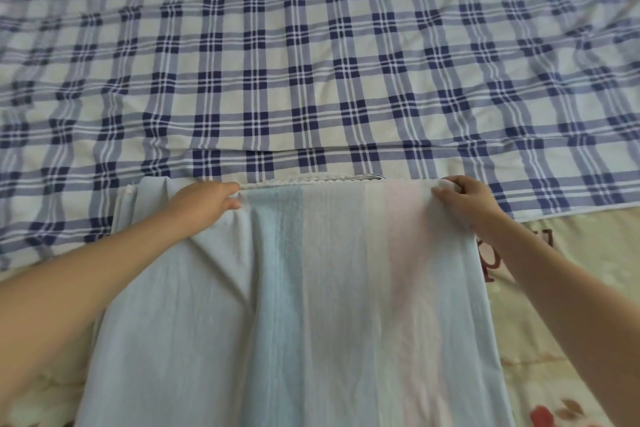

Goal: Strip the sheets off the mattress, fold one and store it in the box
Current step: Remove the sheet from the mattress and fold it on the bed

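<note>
One plaid sheet (311,62) covers most of the floral mattress (561,322); one striped sheet (329,305) lies over its near edge. Left hand (207,203) and right hand (465,203) fingers each grasp the striped hem.

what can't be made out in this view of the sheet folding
Head view only:
box: not in frame.
pale striped sheet: near end cut off by the bottom edge.
left hand and right hand: some fingertips hidden in the cloth they grip.
dark red print on the floral cover: partly covered by the sheet, blurred.
</note>
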A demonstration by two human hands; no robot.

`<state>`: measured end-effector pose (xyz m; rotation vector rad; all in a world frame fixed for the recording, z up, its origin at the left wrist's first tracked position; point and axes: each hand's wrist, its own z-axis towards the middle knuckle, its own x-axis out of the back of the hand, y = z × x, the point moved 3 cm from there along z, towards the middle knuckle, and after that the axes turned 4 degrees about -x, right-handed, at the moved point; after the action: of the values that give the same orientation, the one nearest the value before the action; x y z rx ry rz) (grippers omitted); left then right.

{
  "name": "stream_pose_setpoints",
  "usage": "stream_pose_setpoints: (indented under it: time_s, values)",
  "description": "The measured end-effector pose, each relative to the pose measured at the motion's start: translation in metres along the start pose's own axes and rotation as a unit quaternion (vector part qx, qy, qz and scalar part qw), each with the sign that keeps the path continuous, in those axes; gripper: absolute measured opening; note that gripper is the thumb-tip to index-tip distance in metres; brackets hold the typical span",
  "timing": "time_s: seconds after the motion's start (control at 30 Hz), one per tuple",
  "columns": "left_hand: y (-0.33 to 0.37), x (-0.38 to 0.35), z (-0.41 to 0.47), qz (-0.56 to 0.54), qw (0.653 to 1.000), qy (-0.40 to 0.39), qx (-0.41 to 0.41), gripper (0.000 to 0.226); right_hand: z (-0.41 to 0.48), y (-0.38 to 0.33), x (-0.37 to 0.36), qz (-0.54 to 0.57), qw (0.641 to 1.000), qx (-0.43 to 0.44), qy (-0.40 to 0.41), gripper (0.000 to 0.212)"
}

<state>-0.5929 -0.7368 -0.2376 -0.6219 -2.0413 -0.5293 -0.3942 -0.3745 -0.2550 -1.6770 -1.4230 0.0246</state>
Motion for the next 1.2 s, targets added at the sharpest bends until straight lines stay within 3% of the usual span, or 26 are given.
stream_pose_setpoints:
  time_s: [0.17,0.3,0.37,0.4,0.47,0.5,0.57,0.63,0.73,0.8,0.9,1.0,1.1,1.2]
  values:
    - [-0.006,0.004,-0.001,-0.001,0.999,0.030,0.020,0.023,-0.003,0.004,-0.001,0.167,0.983,-0.058,0.050,0.017]
    - [0.001,0.001,0.006,-0.007,0.998,0.044,0.052,0.023,-0.004,0.001,-0.003,0.162,0.982,-0.051,0.088,0.015]
    - [0.004,-0.005,0.008,0.001,0.996,0.075,0.050,0.020,-0.005,0.000,-0.008,0.089,0.984,-0.054,0.144,0.016]
    - [0.006,-0.008,0.007,0.004,0.994,0.094,0.046,0.019,-0.010,-0.002,-0.012,-0.003,0.978,-0.036,0.205,0.024]
    - [0.008,-0.010,0.001,0.021,0.991,0.127,0.034,0.017,-0.032,-0.014,-0.031,-0.195,0.932,0.105,0.285,0.039]
    - [0.008,-0.010,-0.003,0.033,0.989,0.144,0.024,0.020,-0.045,-0.016,-0.051,-0.267,0.913,0.197,0.235,0.045]
    - [0.007,-0.005,-0.008,0.061,0.979,0.196,-0.003,0.030,-0.063,-0.012,-0.092,-0.407,0.858,0.311,0.034,0.062]
    - [-0.005,0.002,-0.015,0.066,0.970,0.233,-0.017,0.039,-0.066,-0.004,-0.119,-0.500,0.821,0.270,-0.064,0.074]
    - [-0.046,0.005,-0.030,0.018,0.976,0.217,-0.018,0.052,-0.070,-0.029,-0.150,-0.461,0.878,0.117,-0.057,0.089]
    - [-0.068,0.002,-0.036,0.025,0.989,0.144,-0.031,0.058,-0.079,-0.054,-0.177,-0.423,0.898,0.084,-0.084,0.109]
    - [-0.089,0.000,-0.037,0.087,0.991,0.057,-0.078,0.059,-0.088,-0.070,-0.210,-0.415,0.895,0.085,-0.139,0.133]
    - [-0.100,0.008,-0.036,0.104,0.990,0.040,-0.084,0.046,-0.089,-0.066,-0.220,-0.431,0.890,0.067,-0.135,0.142]
    - [-0.102,0.022,-0.037,0.079,0.990,0.062,-0.104,0.008,-0.093,-0.066,-0.224,-0.443,0.886,0.070,-0.119,0.143]
    - [-0.097,0.046,-0.045,0.012,0.996,0.056,-0.073,0.016,-0.093,-0.067,-0.222,-0.452,0.882,0.056,-0.122,0.144]
